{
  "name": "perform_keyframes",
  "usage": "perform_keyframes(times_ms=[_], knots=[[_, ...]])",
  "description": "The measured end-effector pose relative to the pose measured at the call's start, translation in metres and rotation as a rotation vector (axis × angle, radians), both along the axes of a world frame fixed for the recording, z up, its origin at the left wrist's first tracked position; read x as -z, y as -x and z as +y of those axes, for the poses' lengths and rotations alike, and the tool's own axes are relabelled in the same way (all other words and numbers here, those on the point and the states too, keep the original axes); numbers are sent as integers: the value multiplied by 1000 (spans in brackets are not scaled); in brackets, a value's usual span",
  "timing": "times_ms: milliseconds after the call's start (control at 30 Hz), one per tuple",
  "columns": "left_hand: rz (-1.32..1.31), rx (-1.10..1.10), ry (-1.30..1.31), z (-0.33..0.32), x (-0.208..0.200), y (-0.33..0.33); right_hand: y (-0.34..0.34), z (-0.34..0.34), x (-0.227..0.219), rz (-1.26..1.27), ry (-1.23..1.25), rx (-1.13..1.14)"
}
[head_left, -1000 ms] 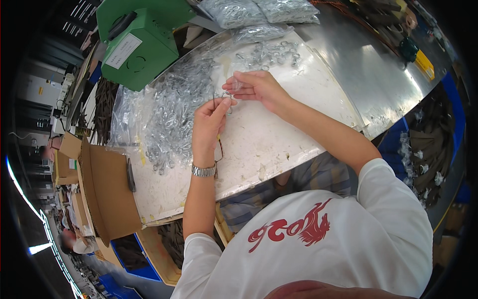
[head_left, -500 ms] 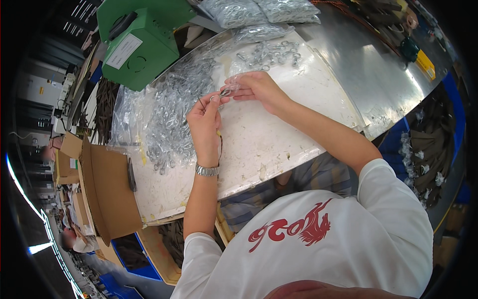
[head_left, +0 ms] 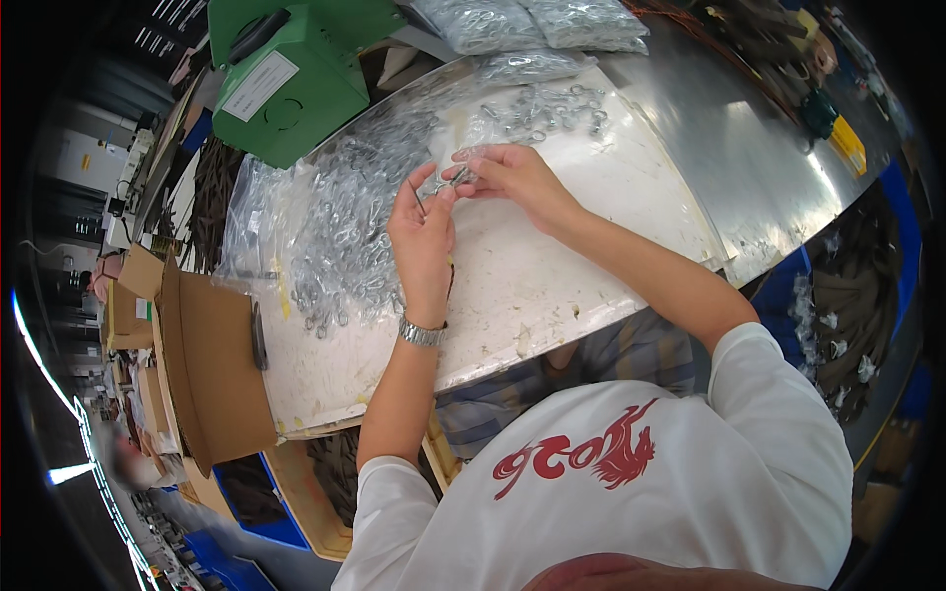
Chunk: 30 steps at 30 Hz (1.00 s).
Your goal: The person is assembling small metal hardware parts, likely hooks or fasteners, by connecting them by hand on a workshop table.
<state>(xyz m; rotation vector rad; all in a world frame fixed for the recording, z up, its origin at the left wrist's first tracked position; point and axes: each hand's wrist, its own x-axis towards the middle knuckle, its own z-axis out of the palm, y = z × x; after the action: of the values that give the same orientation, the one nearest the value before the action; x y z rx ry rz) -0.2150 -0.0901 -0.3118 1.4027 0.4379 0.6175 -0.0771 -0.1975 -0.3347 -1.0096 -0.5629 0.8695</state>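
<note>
Above the white board (head_left: 552, 246), my two hands meet over a small shiny metal hook (head_left: 460, 176). My right hand (head_left: 517, 177) pinches it between thumb and fingers, with some clear plastic film at the fingertips. My left hand (head_left: 422, 231) is closed with its thumb and fingertips at the hook's near end. A thin dark rod crosses the left fingers; its kind cannot be made out. Left of the hands spreads a heap of similar metal hooks (head_left: 350, 231) on clear plastic. A smaller group of loose hooks (head_left: 552, 108) lies beyond the right hand.
Filled clear bags (head_left: 483, 25) lie at the far edge. A green machine (head_left: 296, 94) stands at the far left. An open cardboard box (head_left: 217, 364) is at the near left. Bare sheet metal (head_left: 749, 148) covers the right, with a blue bin (head_left: 902, 207) beyond its edge.
Both hands stay together at the hook, while the view has shifted slightly. My left index finger has lifted and straightened away from the thumb.
</note>
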Motion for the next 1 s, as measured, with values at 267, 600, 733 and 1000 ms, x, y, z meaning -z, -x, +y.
perform_keyframes(times_ms=[267, 600, 733, 1000], knots=[[35, 84, -1, -1, 1, 2, 1, 4, 3, 191, -119, -66], [-6, 82, 22, 2, -5, 3, -2, -2, -3, 44, -33, -76], [-33, 93, 55, 3, -4, 3, 0, -1, -1, 143, -27, -159], [-3, 153, 57, 5, -6, 3, 0, 1, 7, 113, 16, -245]])
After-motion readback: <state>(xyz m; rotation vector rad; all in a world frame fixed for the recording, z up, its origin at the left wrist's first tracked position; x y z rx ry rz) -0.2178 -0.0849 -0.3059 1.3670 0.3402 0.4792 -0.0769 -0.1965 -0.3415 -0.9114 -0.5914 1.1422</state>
